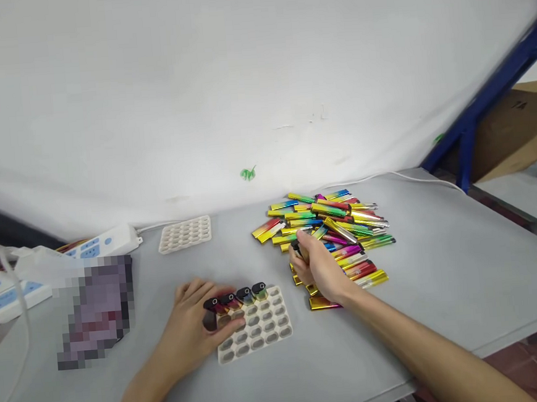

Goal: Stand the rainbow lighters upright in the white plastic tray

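Note:
A white tray with oval slots [270, 330] lies on the grey table. Several dark-topped coloured sticks [245, 296] stand upright in its back row. My left hand [194, 324] is at the tray's left side, fingers apart around the leftmost sticks, its thumb over the slots; a dark item sits partly hidden between thumb and fingers. To the right, my right hand [317, 264] is closed on a dark-ended stick [296, 247], most of it hidden by the fingers. Beneath and behind that hand spreads a pile of shiny multicoloured sticks [334, 211].
Another white slotted tray [185, 234] lies near the wall. White power strips [99, 244] with cables and a pixelated dark object [98, 307] are at the left. A blue metal frame [467, 154] and cardboard boxes [513, 123] stand at the right.

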Tool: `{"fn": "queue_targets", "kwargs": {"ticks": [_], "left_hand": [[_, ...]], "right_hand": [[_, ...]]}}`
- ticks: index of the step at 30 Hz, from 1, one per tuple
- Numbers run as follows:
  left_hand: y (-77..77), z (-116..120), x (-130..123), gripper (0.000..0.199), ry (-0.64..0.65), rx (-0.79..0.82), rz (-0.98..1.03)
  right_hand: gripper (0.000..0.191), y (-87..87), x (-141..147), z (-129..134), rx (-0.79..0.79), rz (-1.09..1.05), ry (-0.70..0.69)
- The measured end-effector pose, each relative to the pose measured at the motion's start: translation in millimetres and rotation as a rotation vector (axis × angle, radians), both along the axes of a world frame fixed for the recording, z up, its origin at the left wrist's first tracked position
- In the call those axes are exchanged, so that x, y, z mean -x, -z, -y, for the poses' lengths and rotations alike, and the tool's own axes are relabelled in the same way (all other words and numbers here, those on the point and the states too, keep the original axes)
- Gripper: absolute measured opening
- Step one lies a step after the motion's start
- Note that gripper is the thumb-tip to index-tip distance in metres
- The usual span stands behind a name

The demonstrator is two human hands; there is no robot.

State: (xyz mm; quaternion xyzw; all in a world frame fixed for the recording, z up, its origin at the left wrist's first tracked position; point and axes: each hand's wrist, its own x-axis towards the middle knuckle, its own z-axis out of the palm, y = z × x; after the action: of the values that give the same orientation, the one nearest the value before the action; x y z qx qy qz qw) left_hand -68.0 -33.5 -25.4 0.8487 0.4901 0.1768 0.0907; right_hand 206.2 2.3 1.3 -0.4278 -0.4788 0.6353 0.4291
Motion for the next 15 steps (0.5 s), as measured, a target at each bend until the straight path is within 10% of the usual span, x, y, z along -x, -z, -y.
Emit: {"fn": "queue_targets", "kwargs": {"ticks": [10,15], "left_hand": [[-5.2,1.7,0.8,0.038,0.004,0.043,0.009],[-7.6,1.0,2.6,0.039,-0.016,0.058,0.006]], "right_hand": [[0.037,-4.2,3.3,15.8,-0.026,-0.086,-0.090],[0.056,3.9,2.3,12.1,0.107,-0.143,-0.077]]}}
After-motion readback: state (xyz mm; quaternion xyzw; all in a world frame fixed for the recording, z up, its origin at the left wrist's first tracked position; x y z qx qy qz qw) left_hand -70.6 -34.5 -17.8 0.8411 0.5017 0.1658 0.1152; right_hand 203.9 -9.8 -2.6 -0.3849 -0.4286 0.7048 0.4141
